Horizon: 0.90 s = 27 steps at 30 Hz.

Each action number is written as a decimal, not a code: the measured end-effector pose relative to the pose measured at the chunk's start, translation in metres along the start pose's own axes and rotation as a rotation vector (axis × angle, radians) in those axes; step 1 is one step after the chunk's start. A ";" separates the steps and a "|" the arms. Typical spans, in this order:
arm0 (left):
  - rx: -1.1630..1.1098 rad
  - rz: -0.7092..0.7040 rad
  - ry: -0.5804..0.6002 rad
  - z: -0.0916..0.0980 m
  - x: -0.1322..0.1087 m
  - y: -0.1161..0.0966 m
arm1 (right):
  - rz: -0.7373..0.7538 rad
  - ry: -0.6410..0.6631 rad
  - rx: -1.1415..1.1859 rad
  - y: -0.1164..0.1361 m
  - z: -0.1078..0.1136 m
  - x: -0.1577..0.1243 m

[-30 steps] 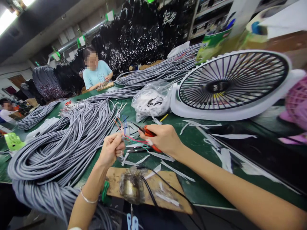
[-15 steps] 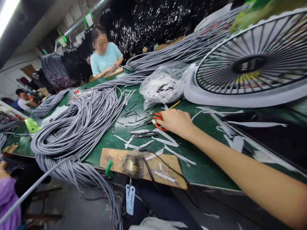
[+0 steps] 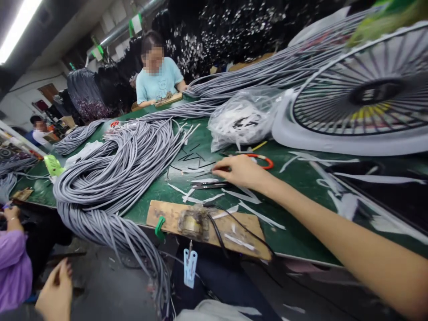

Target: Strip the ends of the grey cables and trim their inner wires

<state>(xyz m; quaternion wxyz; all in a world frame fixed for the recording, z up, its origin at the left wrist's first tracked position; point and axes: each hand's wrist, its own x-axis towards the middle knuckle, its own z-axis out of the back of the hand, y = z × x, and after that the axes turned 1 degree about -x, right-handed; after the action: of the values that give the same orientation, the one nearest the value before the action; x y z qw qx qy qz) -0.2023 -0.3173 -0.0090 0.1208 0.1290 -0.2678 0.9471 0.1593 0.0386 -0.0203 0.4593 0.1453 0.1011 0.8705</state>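
Note:
My right hand (image 3: 239,171) is over the table with thumb and fingertips pinched together, beside thin black tubing pieces (image 3: 190,156). What is between the tips is too small to make out. Orange-handled cutters (image 3: 267,161) lie just behind this hand, partly hidden by it. Under its fingers rest dark thread snips (image 3: 207,185) among white strips (image 3: 250,208). My left hand (image 3: 56,290) is low at the left edge, off the table, fingers half curled and apart from the thumb, with nothing visible in it.
Coiled grey cables (image 3: 123,169) fill the table's left side and hang over its edge. A wooden board (image 3: 247,227) with a round metal piece lies at the front edge. A plastic bag (image 3: 244,118) and a fan (image 3: 301,133) stand behind. Co-workers (image 3: 159,80) sit nearby.
My right hand has left the orange-handled cutters, now lying on the table, and moved towards the black pieces. My left hand has come into view; the grey cable crossing the lower left is gone.

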 end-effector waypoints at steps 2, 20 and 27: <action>-0.239 -0.255 0.007 -0.017 -0.006 -0.042 | 0.103 -0.005 0.009 0.001 -0.009 0.000; -0.343 -0.920 0.288 -0.097 -0.031 -0.200 | 0.151 -0.060 -0.121 -0.004 -0.023 0.014; -0.817 -0.479 0.249 -0.058 -0.024 -0.185 | 0.112 -0.077 -0.126 0.002 -0.014 0.008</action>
<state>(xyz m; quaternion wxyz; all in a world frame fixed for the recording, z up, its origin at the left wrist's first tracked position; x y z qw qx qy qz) -0.1348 -0.1363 0.0237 0.4072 0.0146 -0.5639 0.7183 0.1489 0.0436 -0.0317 0.4216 0.1549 0.0199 0.8932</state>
